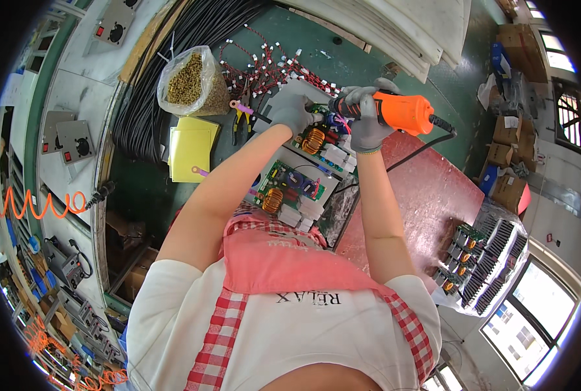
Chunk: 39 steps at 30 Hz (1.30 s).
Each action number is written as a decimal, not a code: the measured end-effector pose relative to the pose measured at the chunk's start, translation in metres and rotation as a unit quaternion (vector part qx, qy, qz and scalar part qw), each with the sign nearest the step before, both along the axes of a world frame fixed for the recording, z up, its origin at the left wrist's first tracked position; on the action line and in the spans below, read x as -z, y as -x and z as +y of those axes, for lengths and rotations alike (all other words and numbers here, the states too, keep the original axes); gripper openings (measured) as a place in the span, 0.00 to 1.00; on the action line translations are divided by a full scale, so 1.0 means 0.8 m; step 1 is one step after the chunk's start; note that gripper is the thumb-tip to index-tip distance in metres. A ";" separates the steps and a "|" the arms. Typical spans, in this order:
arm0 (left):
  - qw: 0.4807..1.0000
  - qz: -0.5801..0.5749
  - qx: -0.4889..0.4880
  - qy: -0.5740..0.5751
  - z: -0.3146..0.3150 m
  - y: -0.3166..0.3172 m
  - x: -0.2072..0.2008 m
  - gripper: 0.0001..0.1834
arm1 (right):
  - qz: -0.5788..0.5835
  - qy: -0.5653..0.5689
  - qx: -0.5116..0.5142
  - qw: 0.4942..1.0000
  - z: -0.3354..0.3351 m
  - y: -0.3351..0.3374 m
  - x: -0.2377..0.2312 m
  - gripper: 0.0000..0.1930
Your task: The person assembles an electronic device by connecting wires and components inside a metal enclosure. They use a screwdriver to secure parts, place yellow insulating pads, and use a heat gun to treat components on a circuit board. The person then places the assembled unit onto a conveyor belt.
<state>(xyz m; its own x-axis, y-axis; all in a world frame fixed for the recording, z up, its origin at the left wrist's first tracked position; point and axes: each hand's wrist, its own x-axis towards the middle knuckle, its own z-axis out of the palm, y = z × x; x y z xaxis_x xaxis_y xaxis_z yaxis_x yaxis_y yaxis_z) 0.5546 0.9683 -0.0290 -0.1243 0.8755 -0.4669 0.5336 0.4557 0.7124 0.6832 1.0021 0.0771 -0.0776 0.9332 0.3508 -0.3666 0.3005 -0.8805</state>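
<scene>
In the head view, your right hand [367, 124] is wrapped round the orange driver [406, 112], gloved fingers closed near its black nose, which points left over the upper board [333, 152]. Whether the nose touches anything is hard to tell. The cord [446, 135] leaves the driver's right end and bends down toward the red tabletop [421, 202].

Your left hand [292, 116], also gloved, is at the upper board's left edge with its fingers bent together; you can't tell from here whether they pinch anything. The upper board carries a copper coil [313, 141] and lies just in front of the lower board [290, 184], which is nearer your apron [290, 260].

To the left of your hands are the pliers [241, 120], the yellow cards [191, 149] and an open bag [215, 91] of small brass-coloured parts. Red wires [264, 72] with white ends lie beyond your left hand.
</scene>
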 end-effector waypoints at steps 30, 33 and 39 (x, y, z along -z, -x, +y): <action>0.999 -0.035 -0.020 -0.020 -0.001 0.006 0.005 0.25 | -0.098 0.052 -0.085 0.990 0.024 0.029 -0.011 0.17; 0.998 -0.033 -0.027 -0.038 -0.004 0.005 0.011 0.24 | -0.096 0.044 -0.082 0.991 0.026 0.033 -0.016 0.17; 0.999 0.024 0.000 -0.025 -0.007 0.000 -0.011 0.22 | -0.102 0.073 -0.118 0.985 0.028 0.030 -0.008 0.14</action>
